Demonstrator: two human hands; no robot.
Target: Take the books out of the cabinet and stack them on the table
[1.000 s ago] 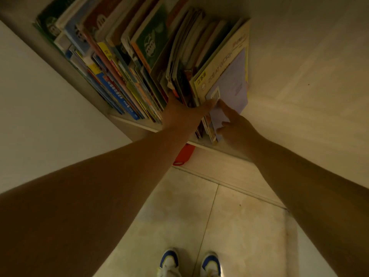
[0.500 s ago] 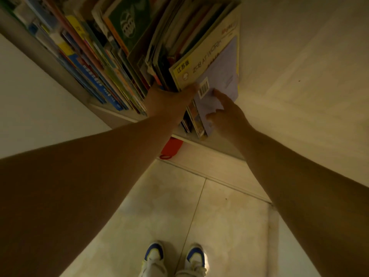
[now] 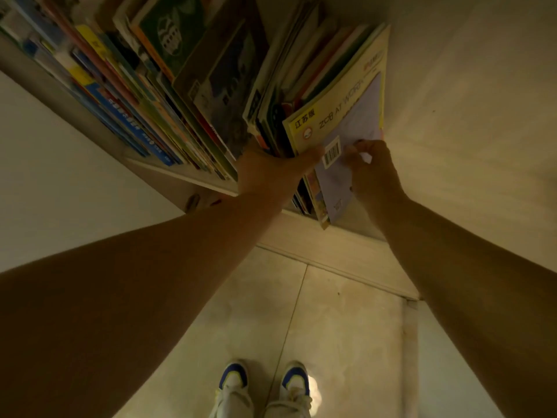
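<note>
Fingers (image 3: 357,152) of the right hand (image 3: 373,173) pinch the lavender book (image 3: 352,140) at the shelf's right end; left hand (image 3: 268,173) grips the adjacent bundle (image 3: 281,116). Book's long axis runs 1 to 7 o'clock; withdrawal likely toward 7.

A pale wooden cabinet shelf (image 3: 180,176) carries a tight row of colourful thin books (image 3: 168,95), all leaning.

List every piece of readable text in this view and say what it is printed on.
"江苏版": yellow patch on the yellow-edged book, the rightmost on the shelf.
"ZOB AT WORK", as it appears; the lettering is soft: same cover.
Barcode label on the lavender booklet: digits too small.
Blue spines and green cover: text blurred.
</note>
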